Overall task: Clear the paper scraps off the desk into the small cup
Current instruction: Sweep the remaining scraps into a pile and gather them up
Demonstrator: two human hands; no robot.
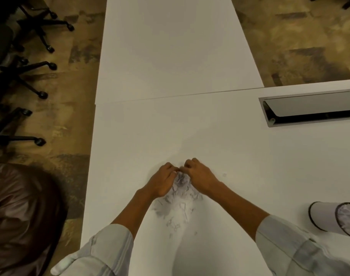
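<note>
Both hands are meeting fingertip to fingertip on the white table [190,126]: left hand [163,181] and right hand [200,177] are curling around the paper scraps [180,193], cupping the pile between them. The small cup [327,217] is lying well apart at right, scraps inside.

You are looking over white worktops [170,56] butting together. Black wheeled chairs [20,62] are standing on mottled brown carpet [299,36] at your left.

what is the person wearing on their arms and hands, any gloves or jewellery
Both arms wear loose, pale grey-white sleeves with faint darker stripes or checks, pushed up to about the elbow. The left hand and right hand are bare: no gloves, and no rings or watch are visible.
</note>
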